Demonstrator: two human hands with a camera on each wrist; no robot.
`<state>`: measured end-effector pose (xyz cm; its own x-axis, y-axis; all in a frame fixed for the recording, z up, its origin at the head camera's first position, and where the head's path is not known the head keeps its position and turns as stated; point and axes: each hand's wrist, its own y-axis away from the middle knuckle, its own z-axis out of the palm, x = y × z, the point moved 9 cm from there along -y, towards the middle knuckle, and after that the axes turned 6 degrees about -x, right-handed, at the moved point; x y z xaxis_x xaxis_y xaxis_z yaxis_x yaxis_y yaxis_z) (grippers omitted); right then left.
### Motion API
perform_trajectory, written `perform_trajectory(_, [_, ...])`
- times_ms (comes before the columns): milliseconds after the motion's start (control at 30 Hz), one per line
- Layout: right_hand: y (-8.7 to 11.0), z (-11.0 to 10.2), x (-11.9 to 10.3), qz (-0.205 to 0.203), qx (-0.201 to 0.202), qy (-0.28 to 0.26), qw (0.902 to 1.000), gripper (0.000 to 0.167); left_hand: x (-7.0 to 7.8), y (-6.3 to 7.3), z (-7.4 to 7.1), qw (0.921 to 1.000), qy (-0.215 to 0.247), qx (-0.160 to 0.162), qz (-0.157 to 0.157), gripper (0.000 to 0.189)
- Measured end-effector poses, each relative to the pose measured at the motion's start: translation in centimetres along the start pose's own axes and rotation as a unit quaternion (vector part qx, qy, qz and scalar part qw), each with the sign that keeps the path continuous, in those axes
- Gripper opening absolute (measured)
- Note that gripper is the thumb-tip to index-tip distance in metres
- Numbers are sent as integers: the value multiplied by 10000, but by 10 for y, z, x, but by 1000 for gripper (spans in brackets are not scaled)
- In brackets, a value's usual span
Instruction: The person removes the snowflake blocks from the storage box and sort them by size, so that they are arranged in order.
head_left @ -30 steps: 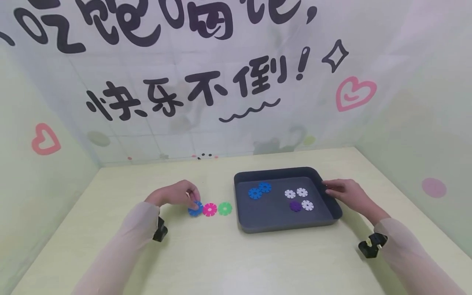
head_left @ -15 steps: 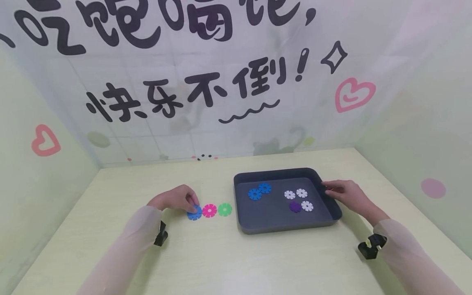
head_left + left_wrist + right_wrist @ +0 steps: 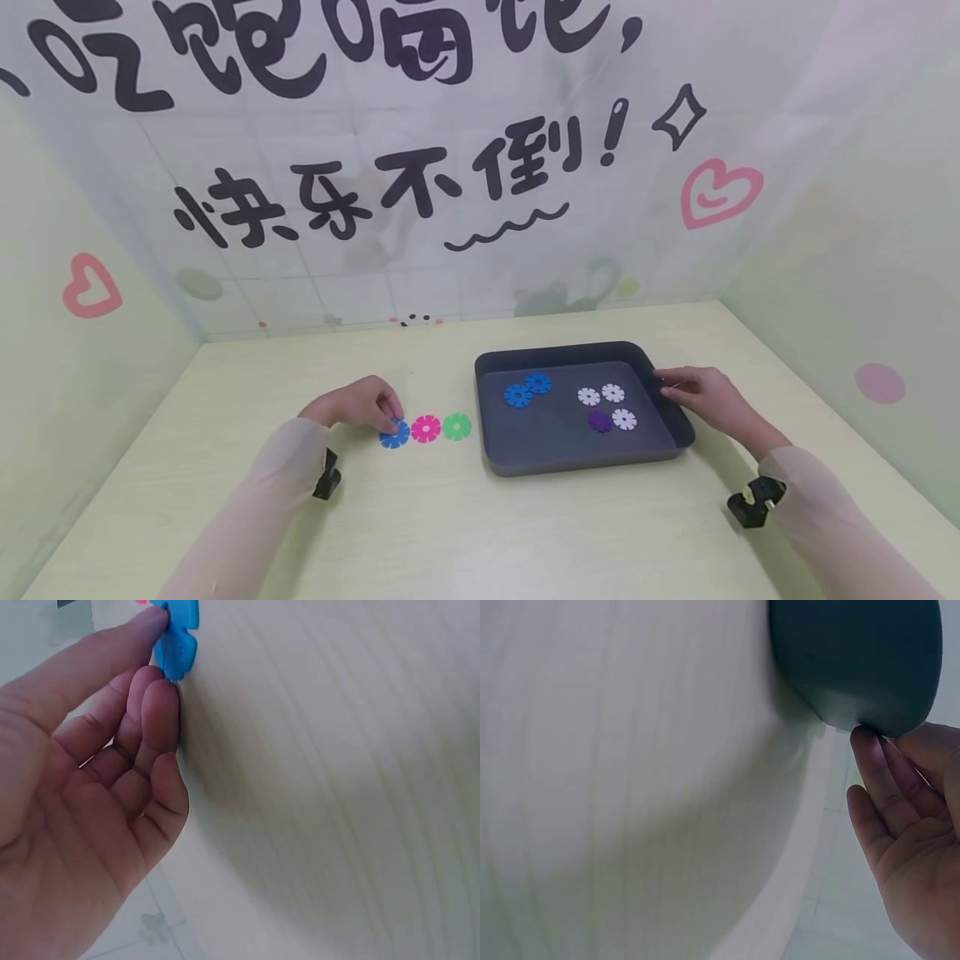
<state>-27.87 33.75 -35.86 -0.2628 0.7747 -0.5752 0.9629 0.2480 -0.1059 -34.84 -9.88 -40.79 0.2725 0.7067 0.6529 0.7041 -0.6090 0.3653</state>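
At the near edge of the table, two pale sleeves reach forward, with a black wrist device below the left cuff and another below the right. Beyond them, the left hand pinches a blue disc by its edge, thumb tip on it and the remaining fingers curled inward. That notched disc is the left end of a row on the table, with a pink disc just beside it, then a green disc; whether their edges meet, I cannot tell. The right hand grips the right wall of a dark tray, which sits to the right of the row. Inside the tray, a purple disc and three white discs form a loose square toward the right, and two touching blue discs lie toward the back left. Behind everything rises a pale backdrop bearing large black Chinese lettering and a pink heart.
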Motion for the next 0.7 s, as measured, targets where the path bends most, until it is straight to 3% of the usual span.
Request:
perform_trajectory(133, [0,0,0,-10,-2,-34,10000,32,4,-2,-4,9999,36,83,52,13])
perform_trajectory(233, [0,1,1,-10,-6,-39,10000,33,18,-6,-8,9995,106,166,243,14])
perform_trajectory(533, [2,-1,2,-4,18,18,10000,33,97,-38,-7,9924,197,269,1189,23])
perform_trajectory(700, [1,0,1,-34,13,2,10000,33,130,-61,1,9888,273,208,1455,21])
